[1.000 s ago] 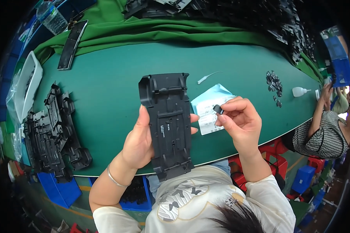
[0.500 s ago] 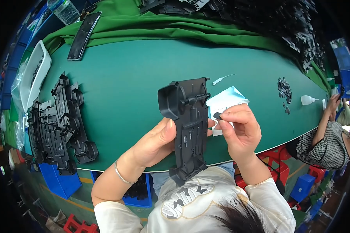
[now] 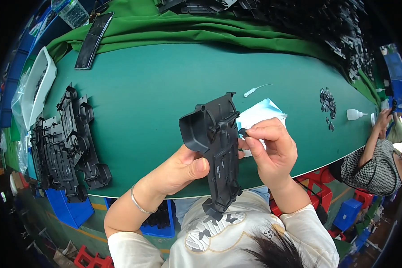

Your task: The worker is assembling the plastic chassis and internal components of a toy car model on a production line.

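Note:
Gripped in my left hand (image 3: pixel 181 169) is a long black molded plastic part (image 3: pixel 219 152), held up and tilted above the table's near edge. Its box-shaped end points away from me, and my left fingers wrap beneath it, partly hidden. Close to its right side, my right hand (image 3: pixel 274 152) pinches a small black piece (image 3: pixel 243 132) between thumb and forefinger. Behind that hand, a white and light-blue paper packet (image 3: pixel 263 111) lies on the green table (image 3: pixel 156 89). A small white dropper tip (image 3: pixel 252 91) rests just past the packet.
Similar black plastic parts (image 3: pixel 71 147) are stacked at left, beside a white tray (image 3: pixel 40 89). A phone (image 3: pixel 94 42) lies on the green cloth's edge. Small black pieces (image 3: pixel 327 105) and a white squeeze bottle (image 3: pixel 354 114) sit at right. Another person's arm (image 3: pixel 374 138) shows at far right.
The long black part has turned and tilted in my left hand, its lower end shifting right. My right hand has brought the small piece slightly left, nearer the part.

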The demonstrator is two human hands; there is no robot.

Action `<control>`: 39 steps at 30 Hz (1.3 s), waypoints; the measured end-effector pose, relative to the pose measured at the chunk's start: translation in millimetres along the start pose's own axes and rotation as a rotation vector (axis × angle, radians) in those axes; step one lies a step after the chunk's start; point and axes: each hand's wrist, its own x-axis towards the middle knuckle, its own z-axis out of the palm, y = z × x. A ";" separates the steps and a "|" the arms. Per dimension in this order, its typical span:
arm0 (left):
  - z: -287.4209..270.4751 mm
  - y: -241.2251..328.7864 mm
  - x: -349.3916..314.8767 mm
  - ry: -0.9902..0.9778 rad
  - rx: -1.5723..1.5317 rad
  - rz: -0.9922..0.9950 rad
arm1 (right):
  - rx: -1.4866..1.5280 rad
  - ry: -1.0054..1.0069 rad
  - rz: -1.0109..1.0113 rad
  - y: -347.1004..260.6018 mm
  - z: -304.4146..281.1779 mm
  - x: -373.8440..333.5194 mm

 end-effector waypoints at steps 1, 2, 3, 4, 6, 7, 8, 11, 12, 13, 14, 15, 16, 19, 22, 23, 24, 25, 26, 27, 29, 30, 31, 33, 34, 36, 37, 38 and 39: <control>0.0 -0.3 0.0 0.004 0.014 0.009 | -0.001 0.001 0.002 0.0 0.3 0.2; 0.8 -0.3 -0.1 0.003 0.013 0.007 | -0.013 0.000 -0.009 0.2 0.4 0.8; 1.8 0.0 -0.6 0.015 0.008 0.007 | -0.024 0.000 -0.020 0.3 0.9 1.0; 2.3 0.1 -0.8 0.027 0.003 0.007 | -0.024 0.001 -0.019 -0.1 1.5 0.9; 1.8 -0.3 -1.0 0.025 0.012 0.005 | -0.010 0.006 0.002 -1.1 2.6 0.7; 1.5 -0.3 -1.2 0.023 0.021 0.004 | -0.010 0.007 0.002 -1.2 3.2 0.9; 1.5 -0.3 -1.5 0.023 0.021 0.004 | -0.005 0.008 -0.003 -1.2 3.7 1.4; 2.0 0.0 -1.5 0.030 0.027 -0.001 | -0.007 0.006 -0.005 -1.8 3.6 1.4; 2.1 0.4 -1.7 0.031 0.032 -0.005 | -0.011 0.002 -0.001 -1.8 3.7 1.4; 2.2 0.7 -1.8 0.032 0.038 -0.010 | -0.011 0.002 -0.002 -1.4 3.8 1.3; 2.2 1.0 -2.1 0.032 0.038 -0.009 | -0.008 -0.003 -0.004 -0.7 3.9 1.2; 2.5 1.5 -2.3 0.037 0.047 -0.008 | -0.005 -0.006 -0.006 -0.3 3.8 1.2; 2.8 1.7 -2.4 0.043 0.055 -0.006 | -0.006 -0.005 -0.006 0.2 3.9 1.1; 2.5 0.5 -2.4 0.048 0.065 0.008 | -0.003 0.001 -0.016 1.0 4.5 0.9; 0.5 -0.9 -2.5 0.032 0.068 0.013 | -0.009 0.000 -0.009 0.9 4.5 1.1; 0.5 -1.1 -2.4 0.031 0.068 0.012 | -0.017 0.000 -0.014 1.2 4.3 1.2; 0.8 -1.0 -2.4 0.033 0.068 0.013 | -0.026 -0.001 -0.019 1.2 4.2 1.2; 1.0 -1.0 -2.4 0.035 0.067 0.013 | -0.027 0.000 -0.018 0.6 4.2 1.4; 1.0 -0.9 -2.5 0.033 0.066 0.011 | -0.037 0.004 -0.020 -0.4 4.5 1.8; 0.9 -0.6 -3.3 0.037 0.072 0.011 | -0.044 0.007 -0.022 -1.0 4.9 2.0; 1.0 0.2 -4.2 0.040 0.078 0.010 | -0.066 0.000 -0.061 0.4 5.1 3.2; 1.1 0.6 -4.2 0.043 0.080 0.012 | -0.088 -0.007 -0.100 1.1 4.9 3.8; 1.3 1.0 -4.2 0.045 0.082 0.014 | -0.089 -0.007 -0.100 1.2 4.6 4.0; 1.9 1.7 -4.0 0.040 0.080 0.013 | -0.103 -0.018 -0.113 1.0 3.9 4.3; 2.0 1.7 -4.0 0.035 0.077 0.013 | -0.103 -0.019 -0.113 0.1 4.1 4.3; 2.4 0.9 -4.6 0.034 0.065 0.018 | -0.069 -0.015 -0.054 -3.0 4.7 4.1; 2.6 0.5 -4.7 0.032 0.052 0.023 | -0.070 -0.015 -0.054 -3.7 4.9 4.1; 2.4 0.4 -4.7 0.031 0.052 0.023 | -0.061 -0.012 -0.047 -4.3 5.1 4.1; 1.8 0.6 -4.8 0.020 0.058 0.023 | -0.051 -0.010 -0.041 -4.7 5.4 4.4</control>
